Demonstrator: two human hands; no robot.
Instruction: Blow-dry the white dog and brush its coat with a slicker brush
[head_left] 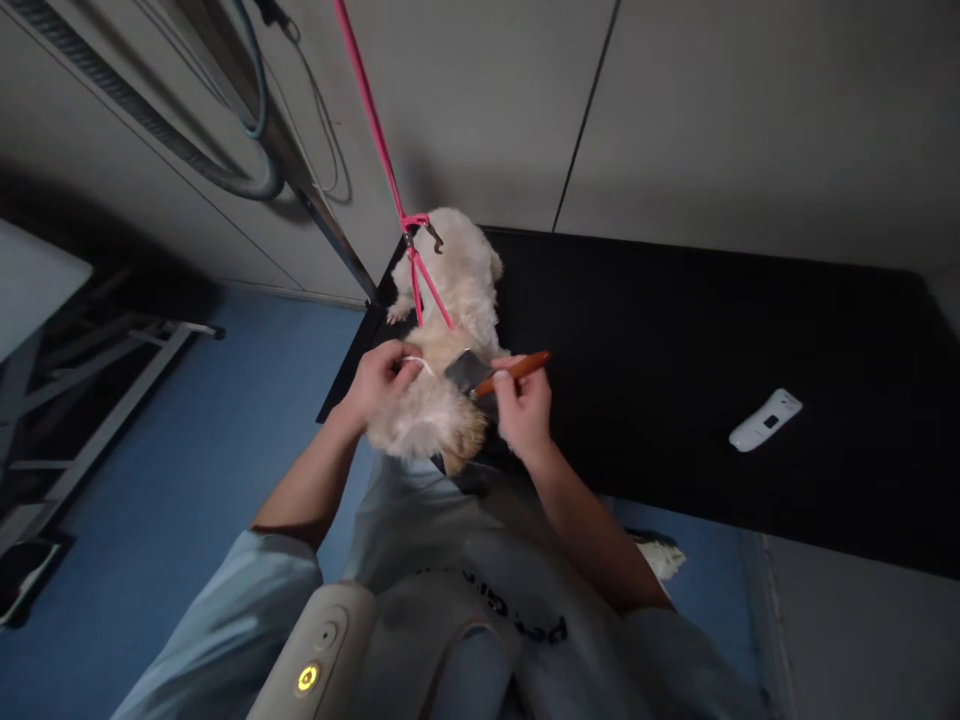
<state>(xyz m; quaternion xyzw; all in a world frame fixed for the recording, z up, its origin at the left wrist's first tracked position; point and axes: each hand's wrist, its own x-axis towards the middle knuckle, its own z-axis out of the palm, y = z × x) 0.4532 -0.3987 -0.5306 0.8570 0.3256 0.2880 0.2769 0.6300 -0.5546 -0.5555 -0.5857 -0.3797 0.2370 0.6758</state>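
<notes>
A cream-coloured dog (459, 262) is on the left end of a black table (675, 350), its head toward me. A pink leash (367, 95) hangs from above and loops round it. My right hand (525, 408) is closed round the orange handle of a slicker brush (469, 371), whose grey head lies at the fur by the dog's head. At the other side of the head, my left hand (384, 382) pinches something thin and white, perhaps a cord, against the fur. The brush hides part of the fur beneath it.
A white clipper-like device (766, 420) lies on the table's right part. A metal pole (334, 232) and a grey hose (165, 140) are at the upper left. Beyond the table's left edge, a metal frame (112, 420) stands on the blue floor (247, 400).
</notes>
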